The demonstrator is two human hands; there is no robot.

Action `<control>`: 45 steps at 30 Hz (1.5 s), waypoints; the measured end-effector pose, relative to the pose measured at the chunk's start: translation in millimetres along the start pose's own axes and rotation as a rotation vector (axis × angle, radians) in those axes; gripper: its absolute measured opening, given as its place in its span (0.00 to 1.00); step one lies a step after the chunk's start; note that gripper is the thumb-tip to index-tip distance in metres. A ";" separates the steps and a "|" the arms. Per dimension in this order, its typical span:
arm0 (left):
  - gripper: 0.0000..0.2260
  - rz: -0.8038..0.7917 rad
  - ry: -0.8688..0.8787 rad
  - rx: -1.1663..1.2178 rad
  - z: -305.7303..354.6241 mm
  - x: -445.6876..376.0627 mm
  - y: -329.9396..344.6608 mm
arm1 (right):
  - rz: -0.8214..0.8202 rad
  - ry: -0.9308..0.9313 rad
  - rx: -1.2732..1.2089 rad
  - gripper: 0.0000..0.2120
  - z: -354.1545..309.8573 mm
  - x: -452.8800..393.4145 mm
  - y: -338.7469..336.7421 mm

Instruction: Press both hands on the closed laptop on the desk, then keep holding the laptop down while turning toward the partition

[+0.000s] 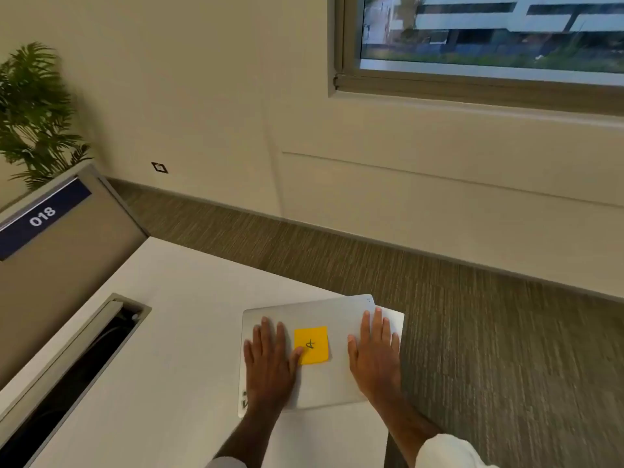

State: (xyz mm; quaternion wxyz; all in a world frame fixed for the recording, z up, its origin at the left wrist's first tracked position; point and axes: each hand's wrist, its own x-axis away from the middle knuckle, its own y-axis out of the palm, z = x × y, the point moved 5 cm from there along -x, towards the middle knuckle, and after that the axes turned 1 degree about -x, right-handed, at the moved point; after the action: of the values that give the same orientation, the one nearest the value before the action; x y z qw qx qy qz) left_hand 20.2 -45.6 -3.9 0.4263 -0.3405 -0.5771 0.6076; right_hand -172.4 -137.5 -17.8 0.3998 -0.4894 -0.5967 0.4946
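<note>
Both grips lie spread and flat: the left hand (268, 361) and right hand (374, 352) press on the closed silver laptop (324, 383) at the white desk's (162, 332) far corner. The left thumb touches a yellow sticky note (311, 345), marked perhaps "A". The laptop's corner overhangs; even, flat pressure should keep it steady.

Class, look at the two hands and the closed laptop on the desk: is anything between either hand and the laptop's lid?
Nothing separates them. The left hand and right hand lie flat on the laptop. Only the left thumb touches the edge of the yellow sticky note stuck between them.
</note>
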 end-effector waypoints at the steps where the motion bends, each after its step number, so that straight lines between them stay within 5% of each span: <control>1: 0.32 -0.040 -0.032 -0.012 -5.1 -1.1 1.0 | -0.043 0.039 -0.018 0.32 5.0 -2.4 -1.4; 15: 0.37 -0.052 -0.323 -0.012 -21.6 1.5 0.1 | -0.098 0.141 0.008 0.33 6.2 -2.0 -2.3; 28: 0.36 -0.165 -0.624 0.494 -39.3 -22.2 -4.0 | 0.009 0.257 -0.132 0.36 1.3 -9.1 -1.5; 33: 0.35 -0.192 -0.632 0.635 -53.3 -22.7 -2.4 | 0.032 0.255 -0.152 0.35 8.4 -11.9 0.7; 38: 0.39 -0.187 -0.462 0.836 -52.5 -17.6 -5.1 | 0.033 0.251 -0.207 0.36 14.4 -11.2 -1.5; 45: 0.40 -0.196 -0.398 0.793 -50.3 -4.2 -10.9 | 0.041 0.206 -0.244 0.36 15.3 -11.4 -5.5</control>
State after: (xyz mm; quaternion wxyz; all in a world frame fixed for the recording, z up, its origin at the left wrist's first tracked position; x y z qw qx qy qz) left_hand 68.8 -29.0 1.5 0.4601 0.0289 -0.4004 0.7920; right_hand -185.8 -151.9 -15.2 0.3865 -0.5946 -0.5978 0.3737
